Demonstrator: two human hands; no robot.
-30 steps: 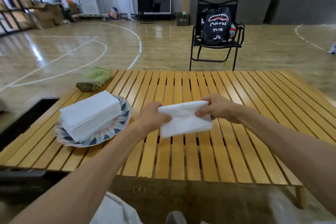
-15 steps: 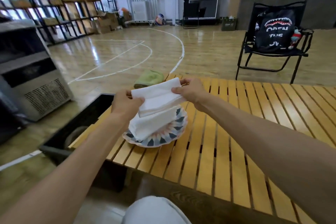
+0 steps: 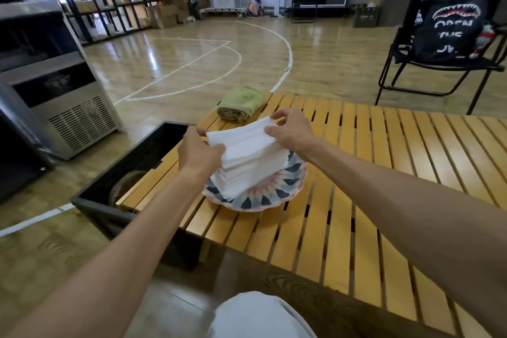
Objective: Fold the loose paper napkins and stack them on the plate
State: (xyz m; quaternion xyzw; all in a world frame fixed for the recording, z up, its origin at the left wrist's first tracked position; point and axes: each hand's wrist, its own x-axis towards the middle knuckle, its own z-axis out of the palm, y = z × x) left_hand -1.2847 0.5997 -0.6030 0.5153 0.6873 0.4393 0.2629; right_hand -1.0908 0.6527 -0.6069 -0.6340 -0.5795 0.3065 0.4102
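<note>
A folded white napkin [image 3: 241, 138] lies on top of the stack of folded napkins [image 3: 247, 173], which sits on a patterned plate [image 3: 277, 195] at the left end of the wooden slat table [image 3: 356, 200]. My left hand [image 3: 200, 152] pinches the napkin's near left corner. My right hand [image 3: 290, 129] pinches its far right edge between thumb and fingers. Both hands are over the plate.
A rolled green towel [image 3: 241, 103] lies at the table's far left corner. A black bin [image 3: 131, 173] stands on the floor against the table's left edge. A steel machine [image 3: 55, 82] stands further left. A black folding chair with a bag [image 3: 450, 35] is behind the table.
Both hands carried the folded napkin left from the table's middle to the plate and lowered it onto the stack. The view turned left with them.
</note>
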